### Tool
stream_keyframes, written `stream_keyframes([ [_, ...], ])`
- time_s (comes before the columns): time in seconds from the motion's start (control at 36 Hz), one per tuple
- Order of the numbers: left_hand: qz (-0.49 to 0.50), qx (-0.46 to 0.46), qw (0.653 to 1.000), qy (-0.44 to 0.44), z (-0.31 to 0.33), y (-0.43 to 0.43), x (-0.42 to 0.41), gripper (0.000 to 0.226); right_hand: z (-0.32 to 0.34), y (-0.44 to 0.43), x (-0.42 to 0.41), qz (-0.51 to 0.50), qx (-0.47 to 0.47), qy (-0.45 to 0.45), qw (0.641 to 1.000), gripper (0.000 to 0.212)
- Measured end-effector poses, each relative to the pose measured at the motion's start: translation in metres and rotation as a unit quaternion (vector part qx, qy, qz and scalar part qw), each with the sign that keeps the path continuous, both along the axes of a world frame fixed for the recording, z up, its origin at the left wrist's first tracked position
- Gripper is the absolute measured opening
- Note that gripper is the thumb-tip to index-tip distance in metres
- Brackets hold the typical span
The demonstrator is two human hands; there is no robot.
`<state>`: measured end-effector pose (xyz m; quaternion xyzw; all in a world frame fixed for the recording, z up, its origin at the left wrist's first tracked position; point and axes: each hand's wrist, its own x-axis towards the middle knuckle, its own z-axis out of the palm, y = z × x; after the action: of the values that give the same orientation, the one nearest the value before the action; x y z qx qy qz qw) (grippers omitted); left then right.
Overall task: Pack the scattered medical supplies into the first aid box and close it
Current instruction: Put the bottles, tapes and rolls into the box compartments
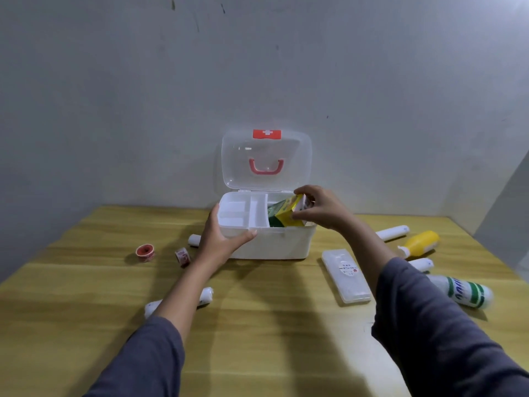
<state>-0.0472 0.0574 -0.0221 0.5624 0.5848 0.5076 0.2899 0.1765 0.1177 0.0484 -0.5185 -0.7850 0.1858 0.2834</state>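
Over the box's (274,242) rt side — rt hand (320,209) fingers pinching green-yellow carton (286,214); lt hand (220,239) gripping rim.

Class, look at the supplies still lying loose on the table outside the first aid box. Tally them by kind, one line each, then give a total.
White rolls or tubes: 4
Tape rolls: 2
Bottles: 2
Flat plastic case: 1
Total: 9
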Motion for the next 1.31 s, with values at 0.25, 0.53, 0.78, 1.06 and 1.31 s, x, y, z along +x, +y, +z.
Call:
stream_keyframes([
  [0.25,0.016,0.013,1.000,0.009,-0.003,0.007,0.000,0.101,0.007,0.027,-0.007,0.036,-0.064,-0.121,0.990,0.062],
  [0.53,0.002,0.013,1.000,0.013,-0.007,0.011,-0.004,0.106,-0.008,0.038,-0.026,0.054,-0.036,-0.227,0.972,0.060],
  [0.78,-0.002,0.020,1.000,0.015,-0.007,0.010,-0.005,0.100,-0.008,0.041,-0.035,0.065,-0.009,-0.294,0.954,0.051],
  [1.06,-0.002,0.026,1.000,0.016,-0.009,0.011,-0.005,0.101,-0.017,0.047,-0.042,0.050,0.011,-0.298,0.953,0.037],
  [1.31,0.007,0.032,0.999,0.016,-0.009,0.010,-0.003,0.103,-0.016,0.048,-0.045,0.056,0.001,-0.272,0.961,0.035],
])
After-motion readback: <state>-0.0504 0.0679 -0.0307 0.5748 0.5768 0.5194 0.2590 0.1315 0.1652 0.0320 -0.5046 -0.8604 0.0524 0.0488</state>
